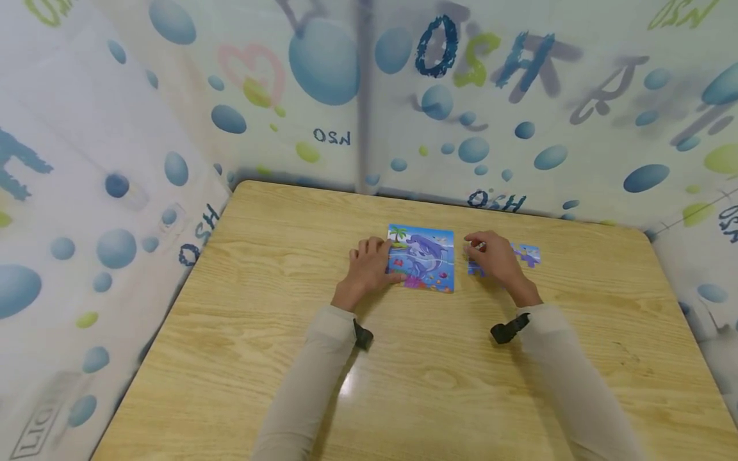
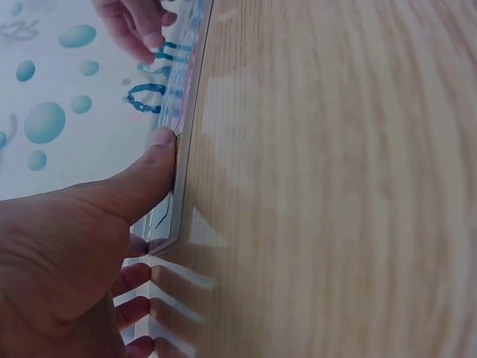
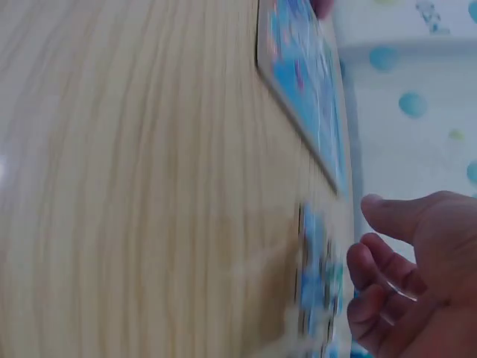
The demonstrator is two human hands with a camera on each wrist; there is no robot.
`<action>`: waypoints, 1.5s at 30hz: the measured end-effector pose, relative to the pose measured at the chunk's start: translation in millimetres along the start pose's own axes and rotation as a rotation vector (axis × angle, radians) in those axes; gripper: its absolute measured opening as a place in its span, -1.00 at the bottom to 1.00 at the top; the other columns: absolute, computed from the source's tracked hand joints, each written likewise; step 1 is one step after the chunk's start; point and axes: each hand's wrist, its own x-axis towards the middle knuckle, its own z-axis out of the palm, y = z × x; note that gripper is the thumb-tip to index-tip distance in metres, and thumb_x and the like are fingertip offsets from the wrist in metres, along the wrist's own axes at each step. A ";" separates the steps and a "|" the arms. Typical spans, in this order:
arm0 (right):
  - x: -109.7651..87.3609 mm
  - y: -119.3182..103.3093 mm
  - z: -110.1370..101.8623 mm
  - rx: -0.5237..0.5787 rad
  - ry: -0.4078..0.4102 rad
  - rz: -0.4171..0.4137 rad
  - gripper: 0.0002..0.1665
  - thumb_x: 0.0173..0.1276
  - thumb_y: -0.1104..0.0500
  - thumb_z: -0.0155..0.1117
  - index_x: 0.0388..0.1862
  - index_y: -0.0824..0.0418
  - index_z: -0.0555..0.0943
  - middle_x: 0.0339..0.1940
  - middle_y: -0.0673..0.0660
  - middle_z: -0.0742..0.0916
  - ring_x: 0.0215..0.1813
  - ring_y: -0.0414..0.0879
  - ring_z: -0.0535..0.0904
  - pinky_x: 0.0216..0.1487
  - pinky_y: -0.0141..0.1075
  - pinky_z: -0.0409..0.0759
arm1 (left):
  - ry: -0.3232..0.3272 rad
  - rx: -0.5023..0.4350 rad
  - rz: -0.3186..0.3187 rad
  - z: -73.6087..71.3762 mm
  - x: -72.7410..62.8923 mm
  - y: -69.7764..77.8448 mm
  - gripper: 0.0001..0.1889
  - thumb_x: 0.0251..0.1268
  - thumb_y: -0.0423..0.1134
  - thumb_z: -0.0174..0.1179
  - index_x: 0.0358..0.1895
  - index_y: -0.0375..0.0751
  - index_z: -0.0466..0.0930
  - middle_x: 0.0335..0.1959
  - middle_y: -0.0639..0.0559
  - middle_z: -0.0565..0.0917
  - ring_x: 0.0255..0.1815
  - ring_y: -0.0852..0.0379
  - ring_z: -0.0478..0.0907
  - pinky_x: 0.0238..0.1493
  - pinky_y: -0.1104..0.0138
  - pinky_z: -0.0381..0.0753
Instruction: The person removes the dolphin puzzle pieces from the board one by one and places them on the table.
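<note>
A square puzzle board with a dolphin picture, a palm tree and blue sea lies flat on the table. At its left edge rests my left hand, and its thumb touches the board's side in the left wrist view. The other left fingers spread near the board's corner, close to the tabletop. My right hand hovers over loose jigsaw pieces to the right of the board. Loosely bent fingers and a separate thumb show nothing between them in the right wrist view. Part of the pieces is hidden under that hand.
The wooden table reaches back to a wall covering printed with blue and green bubbles and letters. A dark wrist camera sits at the left cuff, another camera at the right cuff.
</note>
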 end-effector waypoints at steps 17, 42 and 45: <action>7.7 -33.8 20.7 -0.155 -0.176 -0.038 -0.48 0.36 0.02 0.36 0.18 0.31 0.62 -0.01 0.31 0.60 -0.03 0.16 0.55 0.01 0.05 0.54 | 0.010 0.012 0.004 1.7 1.0 -1.6 -0.05 0.25 0.27 0.24 0.58 -0.09 0.05 0.43 -0.13 0.17 0.42 -0.15 0.06 0.20 0.04 0.14; 5.9 -36.0 22.2 0.021 -0.077 0.058 -0.78 0.44 0.17 0.26 -0.01 0.23 0.56 -0.19 0.27 0.70 -0.22 0.09 0.56 -0.16 -0.13 0.53 | 0.013 0.013 0.012 1.0 0.0 -2.3 -0.06 0.26 0.28 0.22 0.57 -0.10 0.05 0.43 -0.14 0.17 0.42 -0.16 0.06 0.18 0.04 0.15; 5.7 -33.3 21.7 0.110 -0.058 0.072 -0.81 0.45 0.19 0.25 -0.03 0.23 0.60 -0.25 0.25 0.73 -0.28 0.05 0.57 -0.23 -0.22 0.49 | 0.008 0.019 0.010 1.5 0.2 -2.3 -0.06 0.26 0.29 0.21 0.57 -0.09 0.05 0.43 -0.13 0.17 0.42 -0.16 0.06 0.18 0.04 0.15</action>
